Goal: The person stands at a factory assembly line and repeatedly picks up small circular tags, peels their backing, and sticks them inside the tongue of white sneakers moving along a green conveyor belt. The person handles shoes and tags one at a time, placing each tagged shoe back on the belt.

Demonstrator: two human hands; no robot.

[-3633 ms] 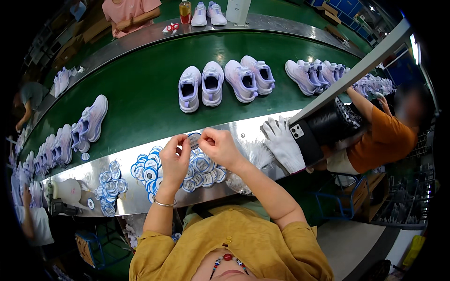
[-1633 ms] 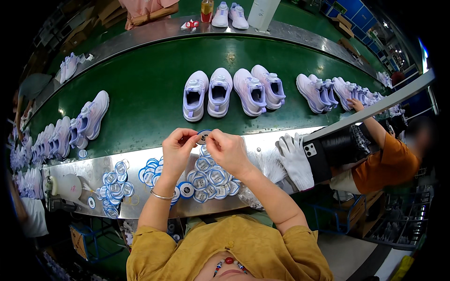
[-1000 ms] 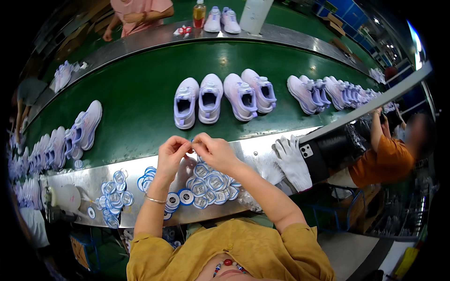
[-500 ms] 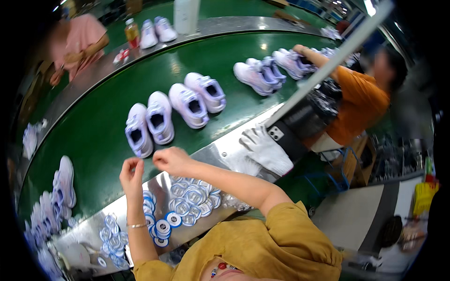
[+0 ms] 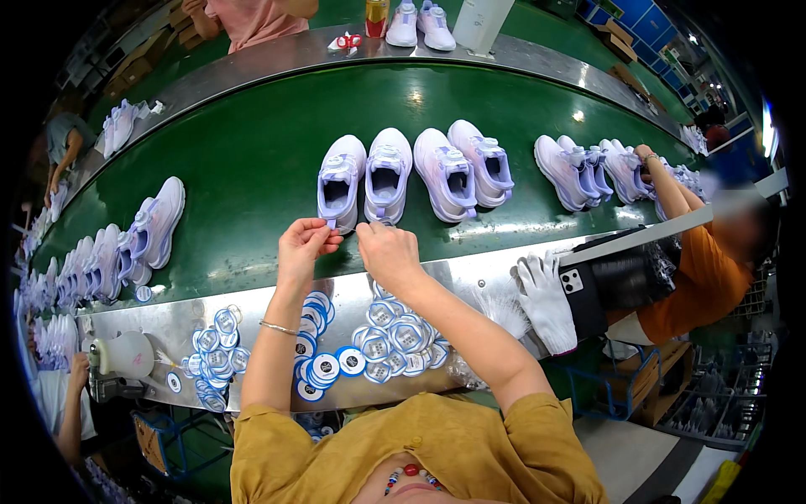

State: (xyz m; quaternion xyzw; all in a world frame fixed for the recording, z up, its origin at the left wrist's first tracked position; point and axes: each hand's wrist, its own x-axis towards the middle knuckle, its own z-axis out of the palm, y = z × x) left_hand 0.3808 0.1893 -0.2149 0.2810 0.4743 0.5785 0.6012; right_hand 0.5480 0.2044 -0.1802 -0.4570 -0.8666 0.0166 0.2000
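Two pairs of white and lavender sneakers stand on the green belt in front of me, heels toward me. My left hand (image 5: 306, 252) is closed in a pinch at the heel of the leftmost sneaker (image 5: 342, 168). Its fingertips touch or nearly touch the heel tab; anything thin between them is too small to name. My right hand (image 5: 390, 255), fingers curled together, is just behind the heel of the second sneaker (image 5: 389, 155). Its fingertips are partly hidden, as is whatever they hold. Close by on the right stand a third sneaker (image 5: 435, 155) and a fourth sneaker (image 5: 473, 144).
Round blue-and-white tags (image 5: 410, 333) lie in piles on the metal ledge (image 5: 277, 304) below my forearms. White gloves (image 5: 547, 307) and a dark phone (image 5: 585, 302) lie to the right, near a slanting pale bar (image 5: 672, 223). A co-worker in orange (image 5: 701, 273) handles sneakers there.
The view has swung, so the belt and sneakers sit differently in the picture. My hands, earlier nearer each other and just short of the heels, are now at the two left sneakers' heels.
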